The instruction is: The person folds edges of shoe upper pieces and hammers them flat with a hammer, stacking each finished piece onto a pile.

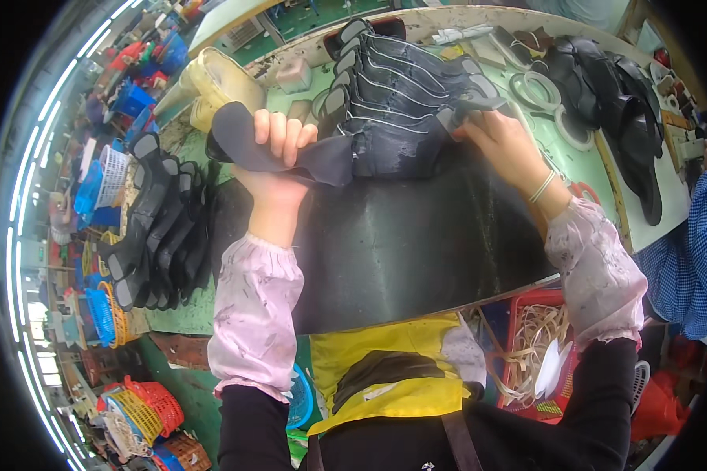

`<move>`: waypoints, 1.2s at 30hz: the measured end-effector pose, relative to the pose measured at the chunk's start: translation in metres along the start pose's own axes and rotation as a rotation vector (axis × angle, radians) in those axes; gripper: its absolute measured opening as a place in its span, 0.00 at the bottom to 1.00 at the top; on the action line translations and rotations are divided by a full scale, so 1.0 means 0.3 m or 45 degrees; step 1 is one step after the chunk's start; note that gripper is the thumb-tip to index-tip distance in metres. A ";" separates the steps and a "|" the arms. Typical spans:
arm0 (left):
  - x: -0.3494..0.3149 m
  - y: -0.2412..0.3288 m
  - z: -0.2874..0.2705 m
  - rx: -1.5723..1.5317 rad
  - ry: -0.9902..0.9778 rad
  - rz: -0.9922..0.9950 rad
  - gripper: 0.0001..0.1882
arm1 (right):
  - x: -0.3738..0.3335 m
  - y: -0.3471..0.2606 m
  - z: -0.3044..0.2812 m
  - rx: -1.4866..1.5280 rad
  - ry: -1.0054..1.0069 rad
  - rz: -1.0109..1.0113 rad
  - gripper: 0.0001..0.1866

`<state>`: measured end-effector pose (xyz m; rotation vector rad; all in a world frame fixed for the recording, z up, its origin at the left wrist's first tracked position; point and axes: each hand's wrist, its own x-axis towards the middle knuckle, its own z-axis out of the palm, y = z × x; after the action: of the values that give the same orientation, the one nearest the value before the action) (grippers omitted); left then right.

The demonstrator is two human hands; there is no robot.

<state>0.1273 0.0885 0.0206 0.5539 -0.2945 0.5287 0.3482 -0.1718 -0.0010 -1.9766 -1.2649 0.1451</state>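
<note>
My left hand (279, 149) is closed around a black, curved shoe upper piece (239, 135), with its rounded end sticking out beyond my fingers. At the right, my right hand (504, 141) pinches the grey-lined corner of a black shoe upper at the front of an overlapping row of black uppers (397, 102) edged with thin white lines. I cannot tell whether both hands hold the same piece. Below them lies a dark, smooth work surface (393, 251).
More black uppers (161, 220) overlap at the left; a black pile (605, 94) lies far right. Tape rolls (536, 92) and a yellowish container (224, 82) stand at the back. A red basket (530, 302) with pale strips is below the table edge. A person in blue checks (687, 259) is at right.
</note>
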 end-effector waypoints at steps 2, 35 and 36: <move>0.010 0.007 0.007 -0.005 0.015 0.004 0.16 | -0.002 -0.002 0.002 -0.003 -0.001 -0.012 0.13; -0.111 0.472 -0.108 0.274 -0.110 0.285 0.13 | -0.002 0.020 0.027 -0.054 0.005 0.076 0.15; -0.125 0.498 -0.121 0.248 -0.065 0.315 0.13 | -0.004 0.027 0.028 -0.044 -0.003 0.093 0.15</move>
<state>0.0189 0.2023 0.0389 0.7258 -0.3650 0.7889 0.3495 -0.1698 -0.0125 -2.0539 -1.2047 0.1620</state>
